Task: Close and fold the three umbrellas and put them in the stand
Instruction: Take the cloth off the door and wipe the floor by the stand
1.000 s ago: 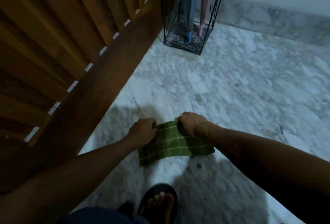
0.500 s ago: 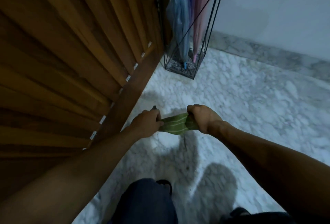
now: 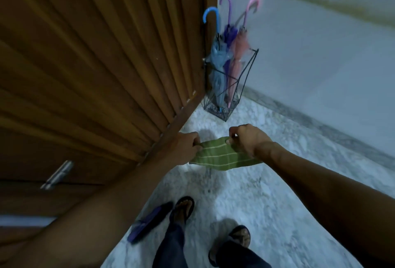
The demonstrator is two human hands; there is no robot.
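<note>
— Where are the umbrellas?

— All three, the blue umbrella point(image 3: 218, 62), purple umbrella point(image 3: 229, 39) and pink umbrella point(image 3: 239, 54), stand closed in the wire stand point(image 3: 248, 69), handles up, tips on its base. It sits in the corner between the wooden door point(image 3: 96, 64) and the wall point(image 3: 320, 54), likely so it stays out of the walkway.

— So the task looks finished?

— I'd judge so.

— And the hands?

— Apart, each pinching one end of a green striped cloth point(image 3: 224, 156). The left hand point(image 3: 186, 146) and right hand point(image 3: 249, 137) hold it stretched above the marble floor point(image 3: 277, 193), probably to fold it or shake it out.

— Anything underfoot?

— A loose purple sandal point(image 3: 149, 221) beside the left foot.
</note>
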